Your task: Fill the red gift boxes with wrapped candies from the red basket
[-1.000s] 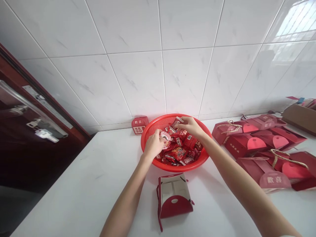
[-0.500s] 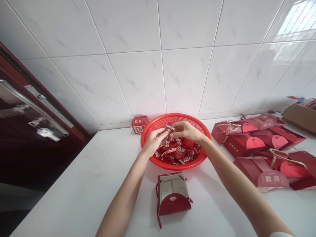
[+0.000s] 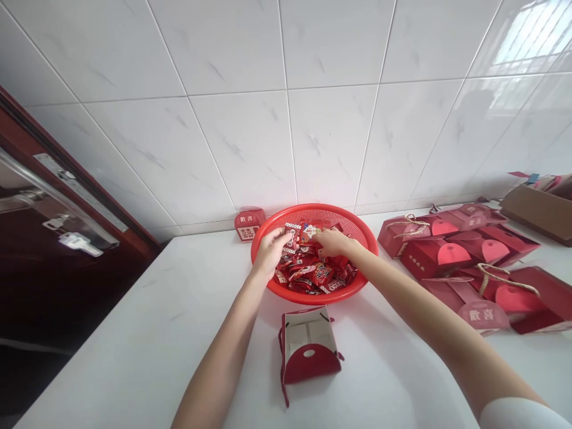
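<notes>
My left hand (image 3: 268, 253) is over the left side of a red plastic basket (image 3: 324, 298), its thumb and fingers pinching a small red snack packet (image 3: 292, 238) with a white patterned edge. Reaching in from the right, my right hand (image 3: 335, 243) has its fingers curled down among the wrapped snacks (image 3: 319, 274). Beside its fingertips stands a red and orange packet (image 3: 309, 232); whether the fingers grip it is hidden. In front of the basket sits a dark red gift box (image 3: 313, 366), its lid open, pale inside, with a red cord at its left.
A small closed red box (image 3: 249, 225) stands against the tiled wall, left of the basket. Several red gift boxes (image 3: 447, 256) with rope handles crowd the right side. A brown carton (image 3: 538, 211) is behind them. At far left, keys (image 3: 80, 243) hang in a door.
My left hand has shifted slightly left with its packet. The right hand has moved off that packet and down towards the snacks. The view has turned slightly.
</notes>
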A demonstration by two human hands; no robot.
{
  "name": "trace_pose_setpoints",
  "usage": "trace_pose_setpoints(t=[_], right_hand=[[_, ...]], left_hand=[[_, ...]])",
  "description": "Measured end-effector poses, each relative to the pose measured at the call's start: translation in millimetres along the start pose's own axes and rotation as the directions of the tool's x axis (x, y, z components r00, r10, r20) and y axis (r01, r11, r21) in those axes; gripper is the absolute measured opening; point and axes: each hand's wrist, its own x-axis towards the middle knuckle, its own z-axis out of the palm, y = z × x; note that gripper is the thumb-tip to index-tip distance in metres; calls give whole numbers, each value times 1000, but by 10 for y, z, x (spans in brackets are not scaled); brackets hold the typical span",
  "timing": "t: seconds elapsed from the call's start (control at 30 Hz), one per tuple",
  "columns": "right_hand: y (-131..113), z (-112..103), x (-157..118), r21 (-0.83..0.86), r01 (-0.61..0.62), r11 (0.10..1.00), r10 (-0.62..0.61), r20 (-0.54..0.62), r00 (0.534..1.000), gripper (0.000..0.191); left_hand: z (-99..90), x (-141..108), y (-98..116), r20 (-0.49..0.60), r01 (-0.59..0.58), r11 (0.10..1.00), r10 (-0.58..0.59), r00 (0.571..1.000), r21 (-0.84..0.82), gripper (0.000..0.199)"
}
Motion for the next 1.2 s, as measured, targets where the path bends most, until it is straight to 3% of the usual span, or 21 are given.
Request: trace_pose_setpoints(t=[0.2, 0.4, 0.53, 0.67, 0.73, 0.83, 0.93, 1.0, 1.13, 1.2], right_hand=[[-14, 32, -31, -79, 0, 997, 8, 98, 995, 43], [46, 105, 9, -2, 12, 1000, -11, 119, 993, 54], [114, 118, 12, 116, 20, 993, -26, 55, 998, 34], [218, 35, -67, 284, 102, 953, -79, -89, 993, 12], [254, -22, -135, 368, 164, 915, -95, -198, 976, 13], [243, -68, -241, 483, 292, 826, -120, -356, 927, 32], [161, -45, -317, 652, 453, 607, -139, -475, 869, 38], [94, -14, -346, 737, 480, 476, -120, -486, 866, 36], [1, 32, -375, 797, 410, 444, -60, -431, 901, 34], [-20, 48, -382, 791, 398, 464, -28, -435, 900, 33]], left_hand=[[11, -6, 8, 15, -9, 1000, 9, 1000, 22, 31], [11, -7, -1, 33, -16, 999, 15, 999, 34, 29], [9, -10, 6, 44, -14, 999, 12, 999, 30, 28], [4, 0, -3, 42, -13, 1000, 12, 999, 24, 28], [-4, 14, -21, 28, -17, 1000, 17, 999, 20, 28], [-26, 39, -63, 0, -20, 1000, 20, 1000, 14, 30], [-51, 51, -97, -43, -18, 1000, 19, 999, 20, 46], [-56, 46, -100, -50, -39, 999, 41, 998, 32, 52], [-33, 15, -60, 74, -128, 989, 122, 990, 73, 28], [-19, -2, -40, 129, -139, 987, 128, 983, 82, 28]])
